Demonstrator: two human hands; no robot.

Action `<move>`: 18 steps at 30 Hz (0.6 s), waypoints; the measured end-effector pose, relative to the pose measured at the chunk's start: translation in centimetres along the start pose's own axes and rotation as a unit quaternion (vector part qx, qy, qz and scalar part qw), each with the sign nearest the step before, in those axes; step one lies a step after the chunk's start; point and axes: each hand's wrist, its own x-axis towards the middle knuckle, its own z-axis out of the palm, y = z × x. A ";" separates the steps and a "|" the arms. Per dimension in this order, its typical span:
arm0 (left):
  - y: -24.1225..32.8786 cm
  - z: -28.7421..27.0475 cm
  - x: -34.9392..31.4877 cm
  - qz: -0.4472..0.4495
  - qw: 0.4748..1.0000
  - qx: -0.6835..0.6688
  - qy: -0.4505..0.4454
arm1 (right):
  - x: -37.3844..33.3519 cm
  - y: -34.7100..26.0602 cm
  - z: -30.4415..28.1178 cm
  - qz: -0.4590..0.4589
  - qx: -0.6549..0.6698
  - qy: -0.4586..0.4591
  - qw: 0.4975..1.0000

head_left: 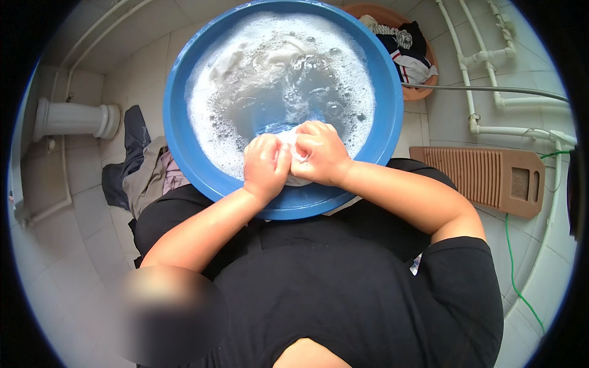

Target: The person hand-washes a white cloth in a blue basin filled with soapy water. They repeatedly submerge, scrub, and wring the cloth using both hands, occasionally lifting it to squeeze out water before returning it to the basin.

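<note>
Status: cloth [286, 137] in both hands, near side of tub [175, 92]

From where I stand, the blue tub sits in front of the person, w/ cloudy water [264, 107] in the mid. and white suds [205, 104] around it. The white cloth is bunched between both hands, just inside the near rim.

L hand [265, 167]: curled nearly closed, thumb up against the cloth; has hold of it. R hand [320, 153]: fingers folded into a loose fist, thumb inward, also gripping the cloth. Hands are close side by side. More pale fabric [230, 64] lies in the water toward the far side.

Surroundings: L side, a garment pile [138, 178] on the floor, near a white pedestal [76, 119]. Far R, an orange basin [433, 55] w/ dark & white clothes [408, 69]. R side, a brown washboard [475, 175] lies flat, w/ a green cord [514, 282] running nearby; white pipes [466, 80] beyond.
</note>
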 end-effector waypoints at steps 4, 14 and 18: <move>-3.0 1.1 4.6 -0.172 0.985 -0.029 -0.010 | 4.6 1.8 2.0 0.188 0.023 -0.126 0.974; -0.3 -1.2 2.5 -0.070 0.985 -0.142 0.070 | 2.1 0.5 0.6 0.069 0.088 0.039 0.993; -0.7 0.0 1.4 0.031 0.999 0.012 0.029 | 0.2 0.1 0.9 0.031 0.054 -0.006 0.998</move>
